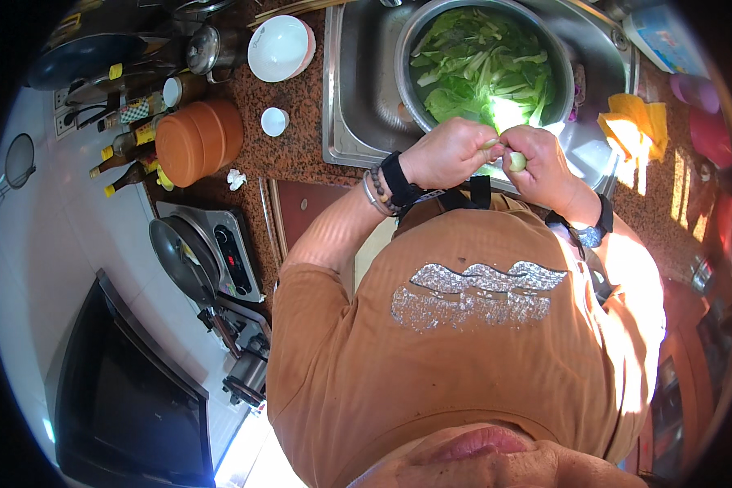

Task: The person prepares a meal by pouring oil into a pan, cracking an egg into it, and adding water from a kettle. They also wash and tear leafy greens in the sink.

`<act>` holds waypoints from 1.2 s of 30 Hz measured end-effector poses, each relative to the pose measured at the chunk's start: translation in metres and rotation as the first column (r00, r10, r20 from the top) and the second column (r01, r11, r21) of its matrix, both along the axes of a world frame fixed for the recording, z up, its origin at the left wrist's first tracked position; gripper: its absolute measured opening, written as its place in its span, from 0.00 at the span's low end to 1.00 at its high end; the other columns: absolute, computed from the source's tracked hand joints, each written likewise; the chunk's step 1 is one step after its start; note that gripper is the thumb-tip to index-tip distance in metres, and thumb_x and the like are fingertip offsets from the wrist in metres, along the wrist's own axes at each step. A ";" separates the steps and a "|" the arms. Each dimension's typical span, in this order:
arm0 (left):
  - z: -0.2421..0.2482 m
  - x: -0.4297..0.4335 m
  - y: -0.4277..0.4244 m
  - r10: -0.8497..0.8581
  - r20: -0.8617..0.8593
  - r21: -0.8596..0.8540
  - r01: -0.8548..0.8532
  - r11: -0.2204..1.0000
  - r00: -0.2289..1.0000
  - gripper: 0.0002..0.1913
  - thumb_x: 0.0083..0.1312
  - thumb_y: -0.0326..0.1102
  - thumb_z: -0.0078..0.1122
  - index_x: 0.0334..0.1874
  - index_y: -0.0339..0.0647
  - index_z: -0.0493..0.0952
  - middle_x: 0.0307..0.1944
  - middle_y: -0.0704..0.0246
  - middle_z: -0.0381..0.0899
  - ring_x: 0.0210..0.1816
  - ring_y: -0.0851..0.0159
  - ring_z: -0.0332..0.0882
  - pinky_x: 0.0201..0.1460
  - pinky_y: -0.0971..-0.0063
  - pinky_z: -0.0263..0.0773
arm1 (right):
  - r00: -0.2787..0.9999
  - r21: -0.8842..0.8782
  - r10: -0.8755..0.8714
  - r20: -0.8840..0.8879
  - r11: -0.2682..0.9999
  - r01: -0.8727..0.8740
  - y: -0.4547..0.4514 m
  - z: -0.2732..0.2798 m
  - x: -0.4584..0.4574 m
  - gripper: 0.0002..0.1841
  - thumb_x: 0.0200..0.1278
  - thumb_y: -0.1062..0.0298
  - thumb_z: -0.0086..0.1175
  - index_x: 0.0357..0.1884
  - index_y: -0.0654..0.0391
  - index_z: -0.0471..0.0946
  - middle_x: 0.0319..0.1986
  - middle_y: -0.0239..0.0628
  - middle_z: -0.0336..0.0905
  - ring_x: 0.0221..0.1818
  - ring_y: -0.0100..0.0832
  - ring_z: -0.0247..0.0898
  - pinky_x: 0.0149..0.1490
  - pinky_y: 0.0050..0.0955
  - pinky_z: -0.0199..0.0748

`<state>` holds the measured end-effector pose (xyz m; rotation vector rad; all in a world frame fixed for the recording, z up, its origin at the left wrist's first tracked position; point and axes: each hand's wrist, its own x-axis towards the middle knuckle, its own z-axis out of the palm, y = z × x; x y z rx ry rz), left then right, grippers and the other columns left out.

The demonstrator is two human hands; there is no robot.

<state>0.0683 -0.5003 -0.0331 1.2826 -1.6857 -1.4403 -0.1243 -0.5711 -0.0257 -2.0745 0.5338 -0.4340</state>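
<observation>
Both of my hands meet over the near rim of a large metal basin (404, 91), which stands in the stainless steel sink (357, 104). My left hand (448, 152) pinches a pale green vegetable stalk (490, 144) between thumb and fingers. Close beside it, my right hand (540, 165) is closed around a pale stalk end (517, 161). Whether the two ends belong to one piece cannot be told, since the fingers cover the middle. Green leafy vegetables (476, 67) lie in water inside the basin; strong sunlight washes out those nearest my hands.
Left of the sink are a white bowl (280, 49), a small white cup (275, 122), a terracotta-coloured lidded pot (198, 143) and several bottles (128, 177). A pan (183, 259) sits on an electric cooker (235, 250). An orange cloth (634, 125) lies at the sink's right edge.
</observation>
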 end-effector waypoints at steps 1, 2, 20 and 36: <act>-0.001 0.000 -0.002 -0.005 0.053 -0.071 0.009 0.997 0.999 0.13 0.72 0.39 0.53 0.33 0.36 0.75 0.24 0.60 0.73 0.26 0.59 0.72 0.29 0.69 0.67 | 1.000 0.049 -0.007 -0.011 0.999 0.008 -0.001 -0.001 0.000 0.03 0.56 0.75 0.54 0.31 0.62 0.76 0.23 0.46 0.74 0.25 0.47 0.72 0.32 0.37 0.68; -0.001 0.000 -0.002 -0.006 0.119 -0.140 0.022 0.990 0.993 0.13 0.72 0.39 0.52 0.33 0.37 0.75 0.24 0.59 0.73 0.26 0.55 0.74 0.29 0.67 0.67 | 1.000 0.099 -0.009 -0.024 0.995 0.012 -0.003 -0.002 0.000 0.03 0.57 0.75 0.54 0.32 0.63 0.76 0.24 0.47 0.75 0.25 0.46 0.72 0.32 0.36 0.68; 0.016 0.007 -0.005 0.191 0.497 -0.676 0.239 0.698 0.847 0.06 0.54 0.32 0.61 0.27 0.41 0.72 0.20 0.71 0.69 0.22 0.63 0.74 0.24 0.69 0.70 | 0.972 0.737 0.132 -0.196 0.673 0.058 -0.019 0.006 0.011 0.11 0.68 0.66 0.49 0.35 0.64 0.77 0.21 0.31 0.74 0.25 0.21 0.68 0.32 0.25 0.67; -0.012 -0.010 -0.001 0.315 0.268 -0.668 -0.061 0.742 0.910 0.04 0.54 0.31 0.59 0.28 0.42 0.73 0.20 0.69 0.71 0.23 0.60 0.75 0.24 0.66 0.70 | 0.974 0.356 -0.025 -0.223 0.928 0.105 -0.011 -0.007 0.008 0.08 0.59 0.71 0.54 0.36 0.64 0.78 0.23 0.43 0.76 0.28 0.29 0.71 0.36 0.31 0.69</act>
